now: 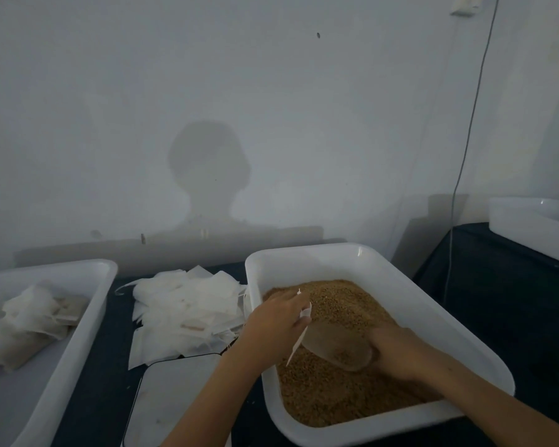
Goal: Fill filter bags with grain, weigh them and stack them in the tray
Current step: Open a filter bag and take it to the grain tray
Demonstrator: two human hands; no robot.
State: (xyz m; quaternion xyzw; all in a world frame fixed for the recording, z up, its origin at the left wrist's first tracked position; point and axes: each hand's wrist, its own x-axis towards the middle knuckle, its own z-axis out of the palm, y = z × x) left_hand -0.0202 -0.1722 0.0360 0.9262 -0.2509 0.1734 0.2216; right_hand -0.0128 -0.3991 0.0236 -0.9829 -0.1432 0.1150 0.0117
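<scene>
golden grain [336,395] fills the tub [400,285]; over it my left hand [278,321] pinches a filter bag [299,337], my right hand [397,353] grips the scoop [336,346], mouth pointing bagward.

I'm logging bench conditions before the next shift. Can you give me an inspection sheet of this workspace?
Surface: dark table, mostly covered by trays.
Job's things: white tub holding grain; clear scoop with a little grain in it; filter bag held over the tub; scale at the near edge; tray on the left with filled bags.
Clutter: loose pile of empty filter bags between tray and tub.
Hands: left hand pinches the bag; right hand grips the scoop.
Cables: thin cable hanging down the wall.
Surroundings: bare wall with the person's shadow; another white tub at far right.
</scene>
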